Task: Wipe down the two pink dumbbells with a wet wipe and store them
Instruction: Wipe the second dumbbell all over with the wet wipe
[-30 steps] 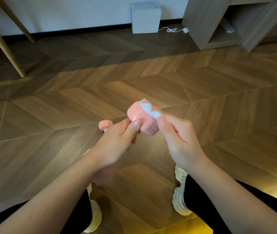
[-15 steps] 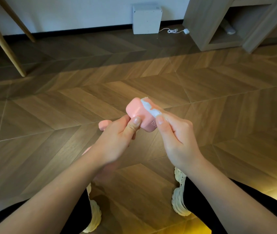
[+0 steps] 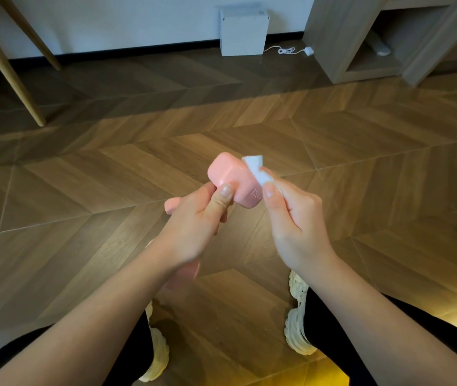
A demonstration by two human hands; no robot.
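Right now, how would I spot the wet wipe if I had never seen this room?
Look above the wooden floor at the two hands in mid-frame: the left hand grips a pink dumbbell. Against the dumbbell's raised end, the right hand pinches the wet wipe. It is the only small, crumpled white thing there; the dumbbell is smooth and pink.

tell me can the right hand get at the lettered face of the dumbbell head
Probably yes: the right hand, pinching the wet wipe, is beside the dumbbell head, and the left hand grips lower down, leaving that face bare.
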